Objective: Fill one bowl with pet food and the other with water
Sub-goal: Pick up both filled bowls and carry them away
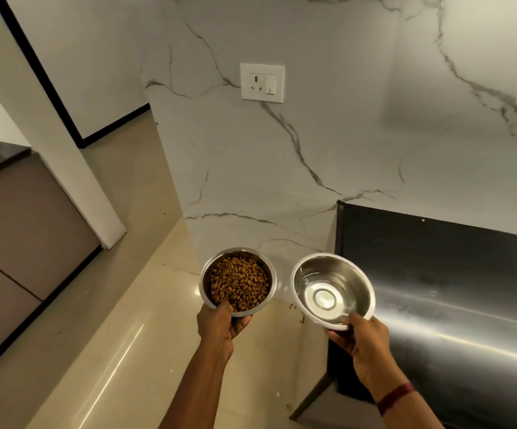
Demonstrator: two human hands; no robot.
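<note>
My left hand (pixel 220 326) grips the near rim of a steel bowl (pixel 205 280) filled with brown pet food kibble (pixel 240 283). My right hand (pixel 360 339) holds the near rim of a second steel bowl (pixel 333 291); it looks to hold clear water, with the shiny bottom showing through. Both bowls are held in the air side by side, above the floor and in front of the marble wall.
A marble wall (pixel 282 168) with a white power socket (pixel 262 83) stands ahead. A dark counter (pixel 452 274) lies to the right. Glossy beige floor tiles (pixel 133 351) run below, with a few spilled kibble pieces (pixel 297 314). Brown cabinets (pixel 18 243) stand at left.
</note>
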